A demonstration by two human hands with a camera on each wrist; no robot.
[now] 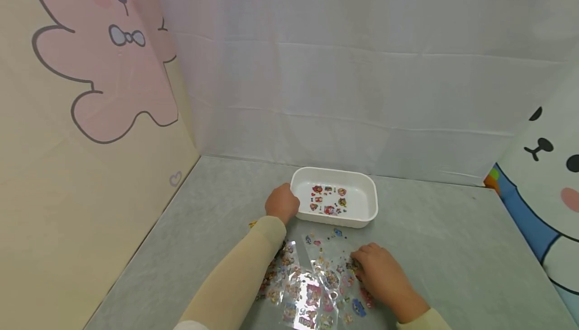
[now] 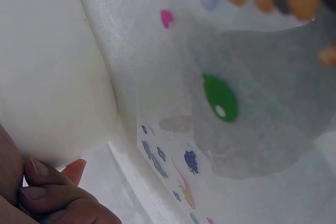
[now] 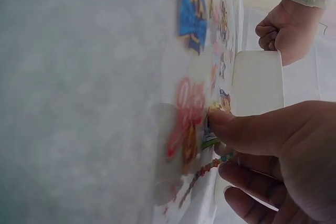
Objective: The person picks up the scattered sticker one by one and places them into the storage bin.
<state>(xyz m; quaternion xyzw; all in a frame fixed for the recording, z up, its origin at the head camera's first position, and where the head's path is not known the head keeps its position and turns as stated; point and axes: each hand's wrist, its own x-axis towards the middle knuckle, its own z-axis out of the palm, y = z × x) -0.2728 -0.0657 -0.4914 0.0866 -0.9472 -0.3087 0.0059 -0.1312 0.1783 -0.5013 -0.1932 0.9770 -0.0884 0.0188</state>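
Note:
My left hand grips the left end of a white plastic tray, its fingers curled at the rim. Inside the tray lies a sticker sheet with small cartoon prints. In front, clear sticker sheets overlap in a loose spread, shiny with glare. My right hand pinches the right edge of one sheet between thumb and fingers. Seen from the right wrist, the thumb presses on that sheet's printed edge. From the left wrist, the tray's wall stands beside a transparent sheet with a green print.
A grey table surface extends on both sides of the tray and sheets. Behind the tray hangs a white curtain. Cartoon-printed cloths stand at the left and the right.

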